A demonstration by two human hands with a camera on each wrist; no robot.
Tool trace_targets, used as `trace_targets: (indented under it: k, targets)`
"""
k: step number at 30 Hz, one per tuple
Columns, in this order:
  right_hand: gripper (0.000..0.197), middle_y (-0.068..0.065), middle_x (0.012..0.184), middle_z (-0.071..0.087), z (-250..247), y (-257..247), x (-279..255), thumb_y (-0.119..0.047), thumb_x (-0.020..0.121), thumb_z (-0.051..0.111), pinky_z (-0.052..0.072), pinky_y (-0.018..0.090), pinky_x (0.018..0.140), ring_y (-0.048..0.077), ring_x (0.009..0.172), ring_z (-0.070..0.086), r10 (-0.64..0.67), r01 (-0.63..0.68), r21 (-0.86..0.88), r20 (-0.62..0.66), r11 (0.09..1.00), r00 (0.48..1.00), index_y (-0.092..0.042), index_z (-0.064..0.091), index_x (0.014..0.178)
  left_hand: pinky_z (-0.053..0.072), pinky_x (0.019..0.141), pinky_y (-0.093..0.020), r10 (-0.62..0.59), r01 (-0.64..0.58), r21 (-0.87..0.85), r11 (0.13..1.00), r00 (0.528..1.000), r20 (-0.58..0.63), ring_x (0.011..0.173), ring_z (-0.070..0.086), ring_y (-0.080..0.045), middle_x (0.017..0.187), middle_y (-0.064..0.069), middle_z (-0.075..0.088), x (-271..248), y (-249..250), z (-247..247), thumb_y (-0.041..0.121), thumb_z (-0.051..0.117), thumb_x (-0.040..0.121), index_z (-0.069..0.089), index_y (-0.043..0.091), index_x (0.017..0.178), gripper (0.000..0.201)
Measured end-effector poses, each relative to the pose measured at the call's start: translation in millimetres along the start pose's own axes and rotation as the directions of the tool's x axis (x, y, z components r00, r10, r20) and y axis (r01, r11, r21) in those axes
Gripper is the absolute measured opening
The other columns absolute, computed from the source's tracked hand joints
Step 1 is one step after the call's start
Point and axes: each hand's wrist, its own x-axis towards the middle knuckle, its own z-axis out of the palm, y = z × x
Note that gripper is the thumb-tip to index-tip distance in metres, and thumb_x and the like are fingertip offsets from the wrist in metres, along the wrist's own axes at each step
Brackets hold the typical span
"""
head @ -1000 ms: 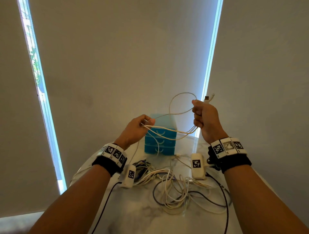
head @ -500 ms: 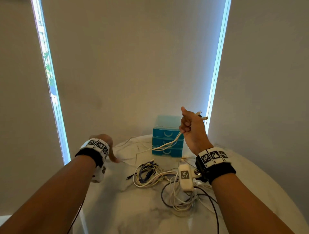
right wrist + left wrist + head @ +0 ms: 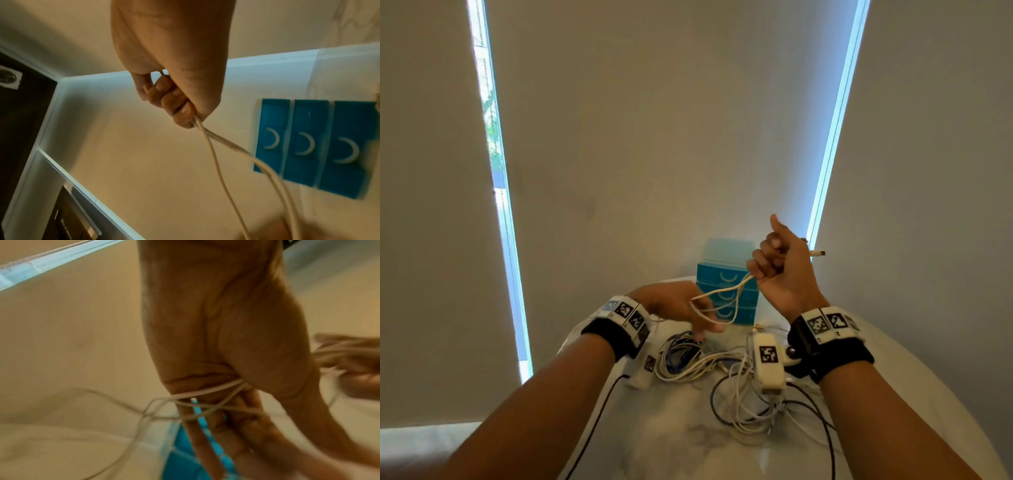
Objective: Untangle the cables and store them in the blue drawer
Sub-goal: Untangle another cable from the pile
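A blue drawer unit [image 3: 726,284] with three shut drawers stands at the table's far side, also in the right wrist view [image 3: 308,146]. My right hand [image 3: 774,263] is raised in front of it, fist closed round a folded white cable [image 3: 726,294] whose plug ends [image 3: 817,253] stick out to the right. The strands [image 3: 216,154] hang down and left to my left hand [image 3: 698,318]. Its fingers [image 3: 205,426] are stretched out, with the cable loops [image 3: 205,391] lying across them. A tangle of white and dark cables [image 3: 722,377] lies on the table below.
The round white marble table [image 3: 654,435] curves away at left and right. Closed blinds form the wall behind the drawers. Black leads run from my wrist units across the table, one crossing the cable pile at the right [image 3: 825,428].
My left hand has swung back from the far left to the middle and now has the hanging loops over its fingers. My right hand stays raised, still gripping the cable.
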Motion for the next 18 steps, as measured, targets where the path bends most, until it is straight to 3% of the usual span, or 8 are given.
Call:
trace_targets:
  k: [3,5,8,10,12,14,15,18]
  targets:
    - [0.053,-0.006,0.051,0.021,-19,-23,-1,-0.041,0.102,0.067,0.02,0.03,0.052,0.014,0.047,0.016,-0.026,0.031,0.077,-0.067,0.997,0.997,-0.024,0.041,0.061,0.049,0.067,-0.029,-0.088,0.077,-0.125,0.989,0.993,-0.085,0.057,0.055,-0.006,0.066,0.007,0.063,-20,-43,7,0.066,0.076,0.089,0.074,0.019,0.079,0.048]
    - [0.054,-0.006,0.052,0.021,-34,-27,2,-0.042,0.101,0.067,0.021,0.029,0.048,0.014,0.045,0.016,-0.006,0.027,0.155,-0.132,0.988,0.991,-0.024,0.041,0.058,0.04,0.063,-0.026,-0.112,0.074,-0.223,0.972,0.98,-0.162,0.06,0.045,-0.01,0.066,0.003,0.048,-33,-62,1,0.066,0.078,0.088,0.06,0.018,0.074,0.053]
    - [0.05,-0.006,0.051,0.025,-50,-18,9,-0.042,0.099,0.065,0.021,0.026,0.045,0.013,0.042,0.019,-0.009,0.08,0.285,-0.242,0.955,0.97,-0.022,0.046,0.058,0.035,0.062,-0.026,-0.083,0.023,-0.212,0.977,0.956,-0.282,0.063,0.043,-0.011,0.07,0.0,0.047,-38,-63,-17,0.08,0.069,0.083,0.058,0.017,0.076,0.064]
    - [0.046,-0.006,0.052,0.028,-56,-9,11,-0.043,0.096,0.066,0.02,0.026,0.045,0.013,0.042,0.02,-0.032,0.156,0.383,-0.309,0.91,0.95,-0.021,0.049,0.059,0.036,0.064,-0.032,-0.11,0.086,-0.079,0.993,0.917,-0.384,0.062,0.044,-0.015,0.067,0.0,0.05,-35,-59,-26,0.098,0.049,0.079,0.056,0.015,0.07,0.084]
    - [0.046,-0.006,0.054,0.03,-60,-2,12,-0.05,0.093,0.062,0.019,0.026,0.045,0.014,0.045,0.02,-0.048,0.227,0.483,-0.354,0.846,0.934,-0.019,0.052,0.061,0.033,0.063,-0.036,-0.112,0.175,0.082,0.981,0.863,-0.493,0.056,0.041,-0.017,0.058,0.003,0.046,-33,-64,-37,0.101,0.034,0.082,0.049,0.021,0.063,0.084]
    - [0.055,-0.005,0.057,0.031,-64,1,11,-0.062,0.094,0.053,0.019,0.026,0.047,0.015,0.047,0.021,-0.058,0.269,0.533,-0.38,0.802,0.923,-0.017,0.054,0.062,0.04,0.068,-0.038,-0.084,0.221,0.195,0.956,0.838,-0.538,0.057,0.049,-0.018,0.06,0.005,0.054,-34,-74,-48,0.099,0.026,0.086,0.053,0.021,0.068,0.085]
    - [0.06,-0.004,0.057,0.031,-64,3,12,-0.066,0.095,0.047,0.019,0.026,0.049,0.016,0.047,0.022,-0.061,0.276,0.535,-0.385,0.798,0.921,-0.017,0.055,0.062,0.043,0.076,-0.041,-0.065,0.242,0.258,0.935,0.834,-0.548,0.062,0.055,-0.018,0.064,0.005,0.059,-34,-79,-53,0.096,0.023,0.09,0.056,0.021,0.072,0.084]
    - [0.074,-0.001,0.058,0.034,-60,9,12,-0.077,0.097,0.032,0.019,0.028,0.054,0.017,0.048,0.026,-0.068,0.28,0.544,-0.376,0.791,0.924,-0.015,0.058,0.064,0.034,0.097,-0.047,-0.006,0.307,0.414,0.857,0.809,-0.587,0.08,0.058,-0.015,0.077,0.008,0.06,-35,-88,-67,0.078,0.01,0.101,0.051,0.024,0.08,0.072]
